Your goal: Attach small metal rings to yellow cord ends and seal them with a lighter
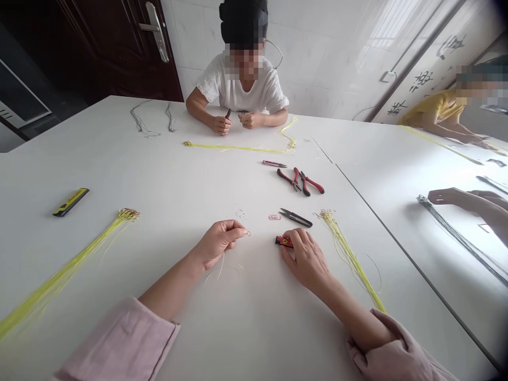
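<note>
My left hand [219,242] is closed in a pinch on a small hook [248,233], with thin pale line trailing below the fingers. To its right, my right hand [305,256] lies over a red and black object [284,241], its fingers wrapped round the right end. Just beyond that hand are black thread snips [296,217] and a small red-outlined mark [274,217]. A yellow line bundle with hooks [349,254] lies right of my right hand. Another yellow bundle [87,248] stretches across the left side.
Two red-handled pliers [300,181] and a red cutter [274,164] lie farther back on the white table [190,185]. A yellow and black box cutter [71,202] is at left. Across sits a person in white [242,90]. Other people's arms and a dark bundle [460,238] are at right.
</note>
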`<state>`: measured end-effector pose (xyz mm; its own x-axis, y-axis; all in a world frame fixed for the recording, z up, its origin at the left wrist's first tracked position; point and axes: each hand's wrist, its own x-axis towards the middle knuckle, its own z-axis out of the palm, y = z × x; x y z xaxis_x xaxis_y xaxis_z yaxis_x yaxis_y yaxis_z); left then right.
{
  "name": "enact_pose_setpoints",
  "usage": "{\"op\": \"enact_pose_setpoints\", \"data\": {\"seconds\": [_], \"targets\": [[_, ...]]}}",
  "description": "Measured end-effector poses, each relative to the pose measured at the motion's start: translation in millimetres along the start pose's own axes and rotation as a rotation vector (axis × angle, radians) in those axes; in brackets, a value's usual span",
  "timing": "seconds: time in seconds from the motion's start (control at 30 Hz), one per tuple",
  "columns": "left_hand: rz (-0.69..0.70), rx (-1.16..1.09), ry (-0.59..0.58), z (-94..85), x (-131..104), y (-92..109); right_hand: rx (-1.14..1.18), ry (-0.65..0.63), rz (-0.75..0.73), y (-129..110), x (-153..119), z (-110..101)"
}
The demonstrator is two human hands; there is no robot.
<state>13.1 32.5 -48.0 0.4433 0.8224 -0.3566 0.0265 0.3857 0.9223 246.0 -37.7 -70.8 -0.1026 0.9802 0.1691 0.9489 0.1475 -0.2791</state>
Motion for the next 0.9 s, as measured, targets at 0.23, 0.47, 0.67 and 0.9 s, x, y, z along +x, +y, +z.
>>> {"op": "enact_pose_setpoints", "data": {"seconds": [0.23, 0.47, 0.67, 0.9], "targets": [[-0.011, 0.098, -0.003, 2.0, -0.5, -1.8, -0.056, 0.052, 0.053, 8.6, 1.2, -2.6], [0.035, 0.125, -0.086, 2.3, 0.6, -4.1, -0.057, 0.069, 0.143, 23.1, 6.3, -7.8], [0.032, 0.141, -0.084, 0.7, 0.9, -6.1, -0.151, 0.122, 0.231, 42.8, 15.8, -23.6], [0.021, 0.092, -0.073, 1.3, 1.2, -6.5, -0.189, -0.016, 0.168, 42.3, 63.0, -19.7]]}}
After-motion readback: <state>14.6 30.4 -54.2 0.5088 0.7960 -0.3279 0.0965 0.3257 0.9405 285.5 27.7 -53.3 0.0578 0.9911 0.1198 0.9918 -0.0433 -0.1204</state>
